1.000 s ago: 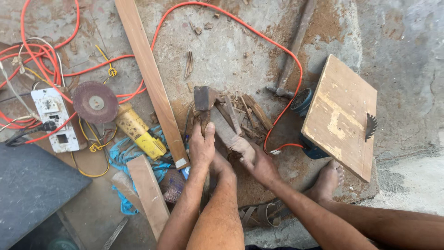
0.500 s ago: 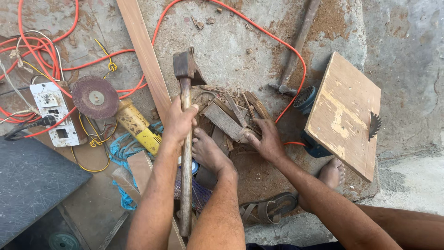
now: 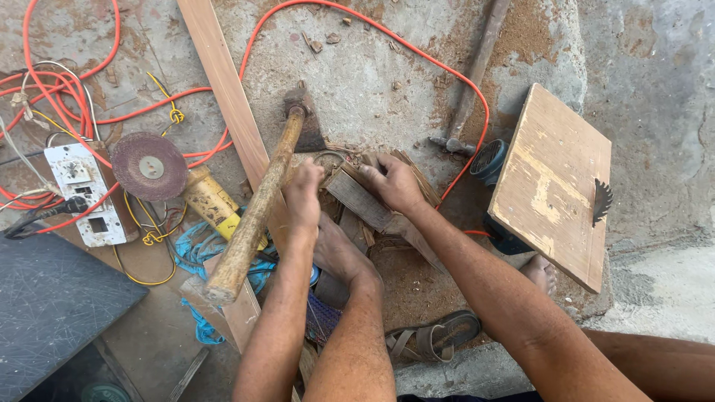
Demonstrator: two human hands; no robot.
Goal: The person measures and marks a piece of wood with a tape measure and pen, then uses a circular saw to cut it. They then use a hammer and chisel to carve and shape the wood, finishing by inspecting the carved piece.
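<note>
Wooden and thick, the adze handle [image 3: 253, 216] is sitting in the closed left hand [image 3: 304, 195], its iron head [image 3: 304, 123] resting on the dusty concrete. The right hand [image 3: 396, 182] is pressing spread fingers on a wood block [image 3: 359, 199] (a bare foot [image 3: 339, 249] is lying just below it).

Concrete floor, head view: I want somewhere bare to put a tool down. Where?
Free: grey concrete between the long wooden plank and the grey metal bar, inside the orange cable loop. Crowded: around the white socket board and round grinding disc.
</note>
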